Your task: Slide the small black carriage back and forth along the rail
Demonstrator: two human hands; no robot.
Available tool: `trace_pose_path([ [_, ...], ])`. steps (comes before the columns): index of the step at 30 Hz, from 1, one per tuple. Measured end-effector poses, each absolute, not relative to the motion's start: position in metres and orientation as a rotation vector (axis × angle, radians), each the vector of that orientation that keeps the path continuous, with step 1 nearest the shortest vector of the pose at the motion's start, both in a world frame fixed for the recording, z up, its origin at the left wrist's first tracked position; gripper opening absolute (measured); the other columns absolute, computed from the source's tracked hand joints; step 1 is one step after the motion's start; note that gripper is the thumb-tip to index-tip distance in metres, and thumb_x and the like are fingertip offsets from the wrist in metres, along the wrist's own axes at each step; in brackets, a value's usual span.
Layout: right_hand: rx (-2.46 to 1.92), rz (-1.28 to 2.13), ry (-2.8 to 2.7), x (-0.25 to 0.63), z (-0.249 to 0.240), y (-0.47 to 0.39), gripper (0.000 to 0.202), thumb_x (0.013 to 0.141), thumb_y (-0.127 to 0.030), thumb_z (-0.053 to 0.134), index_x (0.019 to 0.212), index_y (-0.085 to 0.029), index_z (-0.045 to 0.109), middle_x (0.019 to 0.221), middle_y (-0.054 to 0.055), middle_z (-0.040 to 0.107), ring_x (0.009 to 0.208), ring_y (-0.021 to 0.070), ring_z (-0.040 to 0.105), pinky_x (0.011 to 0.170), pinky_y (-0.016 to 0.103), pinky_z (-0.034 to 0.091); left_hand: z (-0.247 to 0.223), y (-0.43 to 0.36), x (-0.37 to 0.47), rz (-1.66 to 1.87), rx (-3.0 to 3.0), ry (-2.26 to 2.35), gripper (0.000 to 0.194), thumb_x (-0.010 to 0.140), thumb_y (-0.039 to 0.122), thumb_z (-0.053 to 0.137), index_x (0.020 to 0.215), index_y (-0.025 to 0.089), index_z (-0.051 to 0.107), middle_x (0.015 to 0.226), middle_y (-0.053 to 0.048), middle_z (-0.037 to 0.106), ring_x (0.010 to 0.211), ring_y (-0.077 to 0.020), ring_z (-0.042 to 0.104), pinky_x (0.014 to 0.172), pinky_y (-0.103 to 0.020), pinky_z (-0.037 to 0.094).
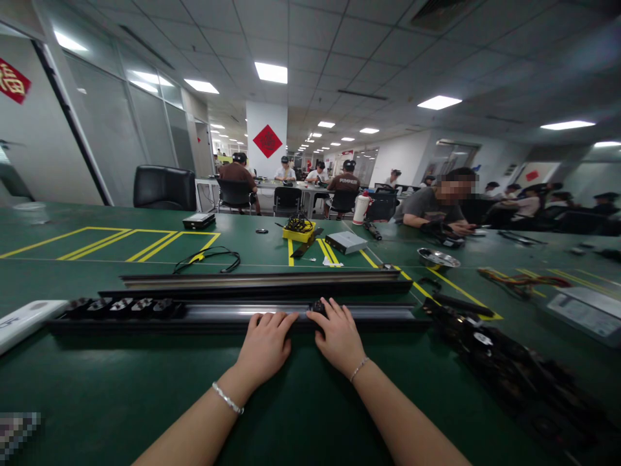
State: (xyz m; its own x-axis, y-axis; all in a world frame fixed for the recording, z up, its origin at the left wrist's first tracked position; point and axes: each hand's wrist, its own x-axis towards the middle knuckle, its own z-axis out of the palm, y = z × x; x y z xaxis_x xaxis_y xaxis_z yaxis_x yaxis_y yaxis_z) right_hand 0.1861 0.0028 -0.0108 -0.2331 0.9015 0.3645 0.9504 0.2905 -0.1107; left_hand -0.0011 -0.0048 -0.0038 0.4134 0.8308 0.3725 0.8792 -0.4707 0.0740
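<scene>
A long black rail [208,312] with a silvery inner face lies crosswise in front of me. At its left end sit several black blocks [121,307] in a row, some with silver faces. My left hand [266,340] is closed over the rail's near edge, fingers bent into the channel and thumb low on the near side. Just to its right, my right hand [337,333] is closed around a small black part [316,306] in the channel. The fingers cover much of that part, so its exact kind is hidden.
Behind lies a second long rail [262,281]. A white device [29,321] is at left, a dark cable-and-metal assembly [490,343] at right. Farther back are a yellow box [298,234], a grey box [346,243], a metal bowl [438,258] and a seated person [436,204].
</scene>
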Motion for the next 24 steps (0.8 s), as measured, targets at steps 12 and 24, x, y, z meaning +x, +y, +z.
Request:
trace_pose_path([
  [12, -1.649, -0.148, -2.215, 0.1889, -0.0084, 0.0043, 0.047, 0.073, -0.019, 0.050, 0.116, -0.037, 0.052, 0.137, 0.002, 0.039, 0.128, 0.0195, 0.028, 0.103, 0.043, 0.016, -0.0034, -0.0046, -0.0017, -0.553, -2.531, -1.533, 0.048, 0.077, 0.023, 0.047, 0.124, 0.031, 0.040, 0.116, -0.002, 0.055, 0.103, -0.0210, 0.047, 0.092, -0.040, 0.027],
  [24, -1.650, -0.070, -2.217, 0.1897, -0.0037, 0.0054, 0.044, 0.072, -0.020, 0.051, 0.113, -0.035, 0.056, 0.136, 0.002, 0.040, 0.128, 0.0198, 0.029, 0.103, 0.041, 0.019, -0.0056, -0.0036, -0.0022, -0.556, -2.525, -1.526, 0.049, 0.076, 0.023, 0.049, 0.124, 0.031, 0.040, 0.115, -0.001, 0.055, 0.102, -0.0199, 0.047, 0.091, -0.039, 0.027],
])
